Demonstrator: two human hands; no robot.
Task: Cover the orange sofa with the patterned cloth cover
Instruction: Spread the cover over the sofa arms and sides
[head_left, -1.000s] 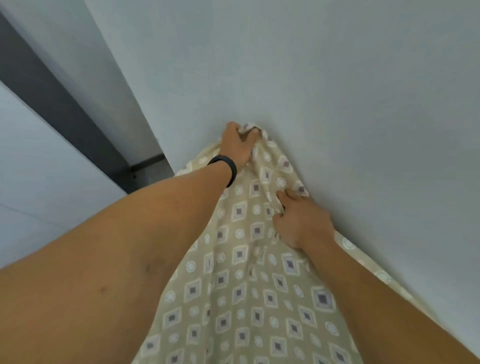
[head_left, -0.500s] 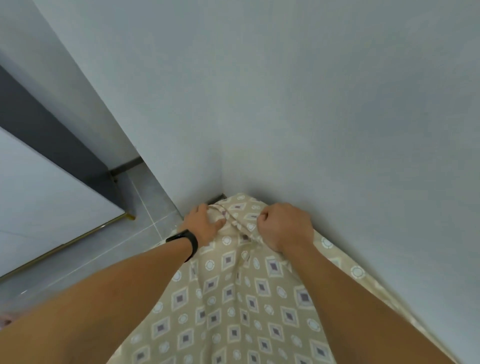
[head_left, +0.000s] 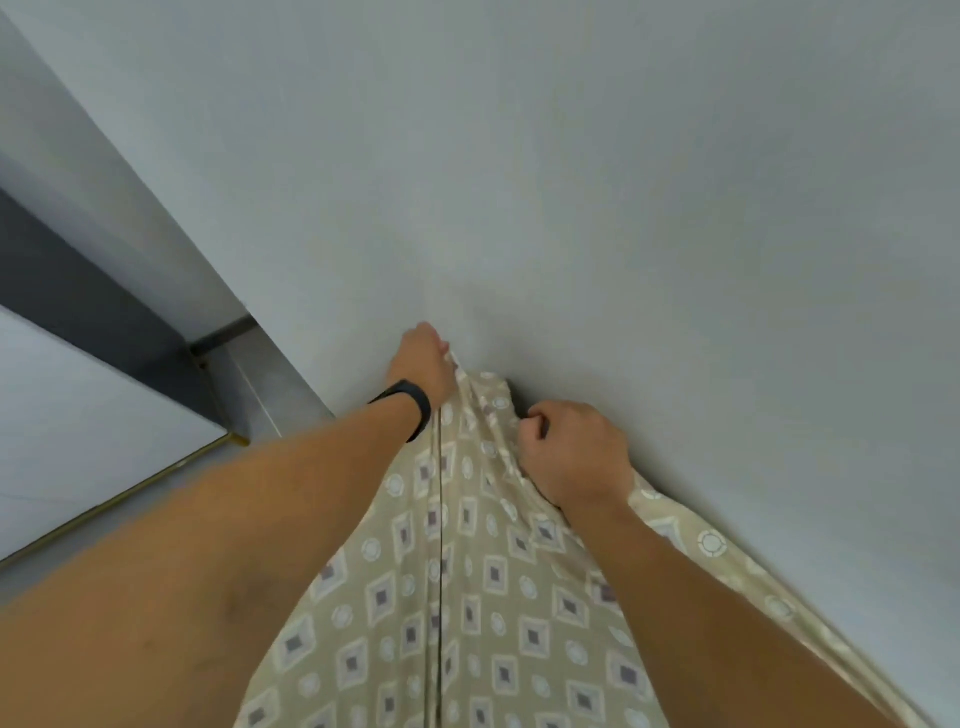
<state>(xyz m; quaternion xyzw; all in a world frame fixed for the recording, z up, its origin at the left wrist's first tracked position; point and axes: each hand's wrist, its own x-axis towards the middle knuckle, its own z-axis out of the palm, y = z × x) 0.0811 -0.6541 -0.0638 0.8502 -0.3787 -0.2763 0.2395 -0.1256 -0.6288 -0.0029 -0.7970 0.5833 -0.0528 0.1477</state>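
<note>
Beige woven cloth cover with a diamond-and-ring print (head_left: 467, 597) gathered at the far corner of the sofa, against the pale grey wall (head_left: 571, 182).

Both hands work the same bunched corner of the fabric. The left hand (head_left: 423, 364), with a black wristband (head_left: 410, 402), reaches farther and pinches the topmost fold where it touches the wall; the right hand (head_left: 571, 452) is nearer, fisted on a gather just beside it. The cover's long axis runs from that corner back toward the person, a straight dark seam line down its middle. It looks thin, soft and creased. No orange sofa surface shows; the cloth hides it. The coming move likely pulls the corner down behind the back edge.
</note>
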